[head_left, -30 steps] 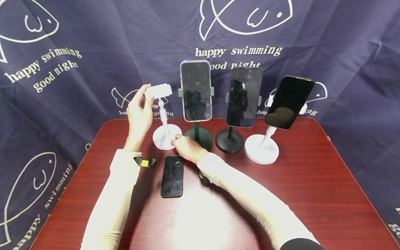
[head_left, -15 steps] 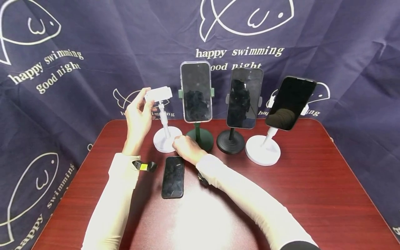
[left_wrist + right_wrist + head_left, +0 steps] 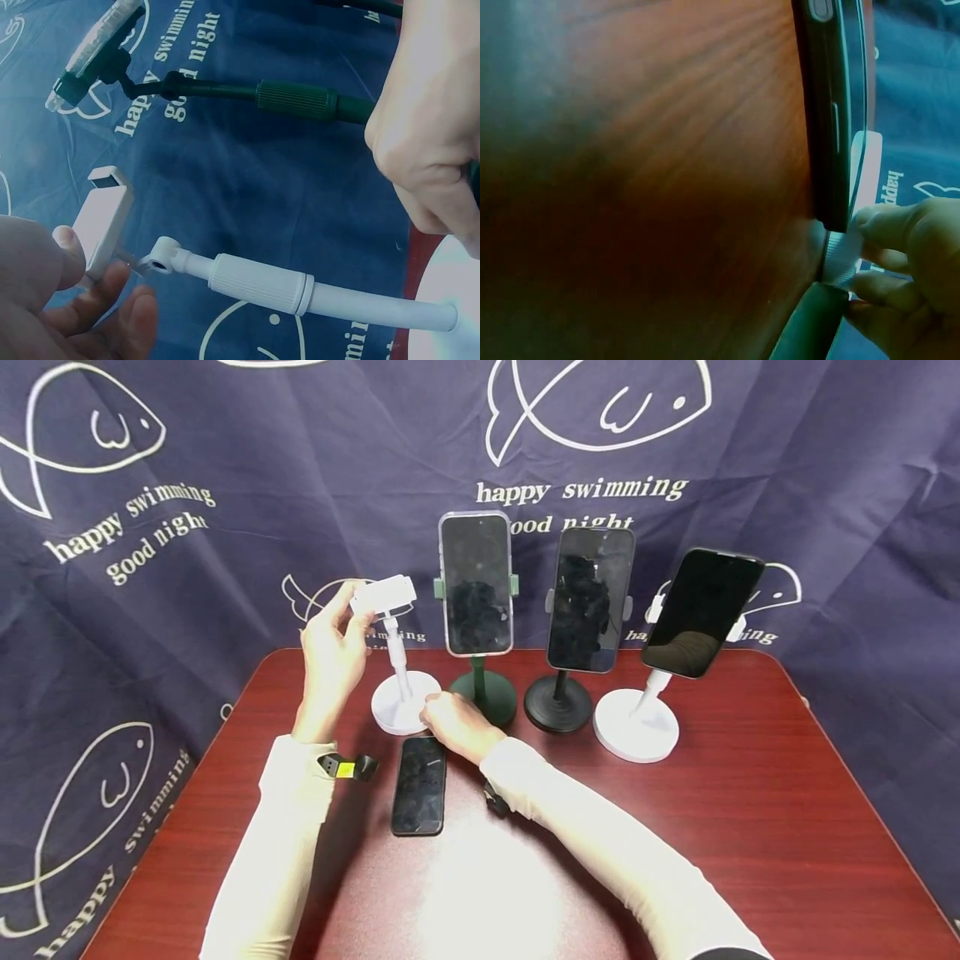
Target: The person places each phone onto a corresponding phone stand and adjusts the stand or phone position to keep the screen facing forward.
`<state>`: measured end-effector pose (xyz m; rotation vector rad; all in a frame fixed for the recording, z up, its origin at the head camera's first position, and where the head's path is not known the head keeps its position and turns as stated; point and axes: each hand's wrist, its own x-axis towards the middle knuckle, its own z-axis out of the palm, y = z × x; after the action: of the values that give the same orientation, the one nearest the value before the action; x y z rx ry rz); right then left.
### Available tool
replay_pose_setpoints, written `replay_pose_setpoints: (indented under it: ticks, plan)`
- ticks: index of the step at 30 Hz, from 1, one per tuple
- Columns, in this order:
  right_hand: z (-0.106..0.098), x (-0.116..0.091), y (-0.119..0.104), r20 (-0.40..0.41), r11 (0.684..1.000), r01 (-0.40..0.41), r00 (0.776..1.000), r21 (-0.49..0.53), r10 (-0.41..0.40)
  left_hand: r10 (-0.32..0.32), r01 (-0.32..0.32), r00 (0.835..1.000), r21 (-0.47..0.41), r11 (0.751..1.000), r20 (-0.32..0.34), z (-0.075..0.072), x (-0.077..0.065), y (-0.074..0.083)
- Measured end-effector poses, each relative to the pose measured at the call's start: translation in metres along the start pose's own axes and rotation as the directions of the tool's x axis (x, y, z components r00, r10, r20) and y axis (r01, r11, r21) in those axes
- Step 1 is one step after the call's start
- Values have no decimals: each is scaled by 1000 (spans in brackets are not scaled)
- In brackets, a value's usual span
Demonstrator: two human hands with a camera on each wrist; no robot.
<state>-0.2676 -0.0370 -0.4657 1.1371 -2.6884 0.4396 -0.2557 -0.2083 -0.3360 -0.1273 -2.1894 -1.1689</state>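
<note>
At the left end of the row, a white phone stand [image 3: 397, 656] stands with its holder bearing no phone. My left hand [image 3: 330, 664] pinches that holder [image 3: 101, 225] at its left end, thumb in front and fingers behind. My right hand [image 3: 461, 722] grips the rim of the stand's round white base [image 3: 388, 714], and the right wrist view has its thumb and fingers about the rim [image 3: 845, 255]. Just in front of the base, a black phone [image 3: 418, 787] lies face up on the table.
Right of the hands stand a green stand [image 3: 491, 697], a black stand [image 3: 558, 703] and another white stand [image 3: 637, 727], each carrying a phone. The red-brown table [image 3: 750, 827] backs onto a dark blue printed curtain [image 3: 360, 460].
The white stand has shifted slightly toward the person, its base now close to the lying phone. Both hands keep their hold on it. The head view has moved a little.
</note>
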Motion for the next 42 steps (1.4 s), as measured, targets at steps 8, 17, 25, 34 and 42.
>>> replay_pose_setpoints:
  ticks: [8, 17, 25, 34, 42]
  plan:
    - [1, -12, -8, -6, 1000, -21, 1000, -11, 21, 20, -16, 999, 97, 995, -39, -4, -8, 2]
    - [1, -18, -10, -20, 997, 40, 999, -67, -42, 46, -38, 996, 111, 993, -71, -8, -15, 5]
    - [0, -23, -9, -33, 992, 93, 995, -86, -96, 66, -57, 994, 99, 993, -84, -10, -18, 4]
    - [-2, -27, -11, -38, 985, 135, 989, -104, -140, 105, -96, 991, 106, 990, -80, -15, -21, 3]
    - [-3, -31, -16, -42, 976, 173, 983, -132, -180, 120, -112, 988, 84, 990, -97, -19, -25, 4]
